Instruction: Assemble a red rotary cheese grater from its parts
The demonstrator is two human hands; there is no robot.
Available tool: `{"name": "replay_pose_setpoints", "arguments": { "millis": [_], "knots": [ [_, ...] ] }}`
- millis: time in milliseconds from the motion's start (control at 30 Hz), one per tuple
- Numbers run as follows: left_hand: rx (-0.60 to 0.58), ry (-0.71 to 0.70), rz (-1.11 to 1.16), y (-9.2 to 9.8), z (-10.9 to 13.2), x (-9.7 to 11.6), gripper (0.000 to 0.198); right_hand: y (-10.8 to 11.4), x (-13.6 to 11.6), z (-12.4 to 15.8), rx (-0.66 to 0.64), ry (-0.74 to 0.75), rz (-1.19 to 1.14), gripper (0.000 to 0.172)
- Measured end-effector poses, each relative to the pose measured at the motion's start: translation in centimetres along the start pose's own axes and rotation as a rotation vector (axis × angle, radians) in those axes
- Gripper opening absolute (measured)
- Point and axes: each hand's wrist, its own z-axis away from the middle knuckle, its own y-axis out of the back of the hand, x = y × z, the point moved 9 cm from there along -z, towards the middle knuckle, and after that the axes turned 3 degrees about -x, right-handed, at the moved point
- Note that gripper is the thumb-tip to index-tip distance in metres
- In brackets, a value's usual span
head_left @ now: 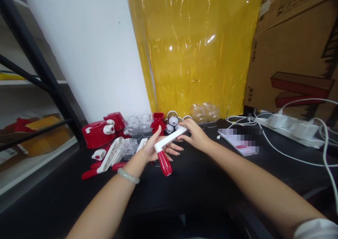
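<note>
A crank handle (171, 139) with a white arm and a red grip hangs above the black table, its red end pointing down and toward me. My right hand (195, 136) pinches the far white end between thumb and fingers. Palm up with fingers spread, my left hand (151, 148) is just behind and under the white arm; whether it touches the arm I cannot tell. Left of it lie more white crank handles with red grips (89, 173), a white knob (99, 154) and stacked clear plastic parts (129, 148).
Red housings (95, 134) stand at the back left, and round white-rimmed parts (173, 117) and clear cups (204, 112) along the back. To the right are a phone (239, 142), white cables and a power strip (293, 129). Yellow film (198, 48) hangs behind; a cardboard box (293, 55) stands right.
</note>
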Motion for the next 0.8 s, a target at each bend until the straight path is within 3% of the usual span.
{"name": "replay_pose_setpoints", "arguments": {
  "millis": [167,467,600,700,733,800],
  "knots": [
    [-0.107,-0.045,0.027,-0.8,0.1,0.1,0.089,0.3,0.5,0.3,0.074,0.005,0.014,0.033],
    [0.056,-0.159,-0.098,0.3,-0.3,1.0,0.084,0.5,0.9,0.5,0.126,-0.06,0.058,0.036],
    [0.186,-0.226,-0.13,1.1,-0.2,1.8,0.071,1.1,0.7,0.8,0.23,-0.09,0.133,0.048],
    [0.35,-0.314,-0.167,2.1,0.3,3.1,0.053,1.2,-0.1,1.0,0.285,-0.11,0.178,0.038],
    [0.409,-0.343,-0.191,2.5,0.5,3.5,0.048,0.5,-0.5,0.9,0.236,-0.104,0.17,0.029],
    [0.53,-0.4,-0.26,3.3,0.9,4.3,0.041,-2.1,-1.3,0.6,0.017,-0.082,0.13,0.014]
  ]
}}
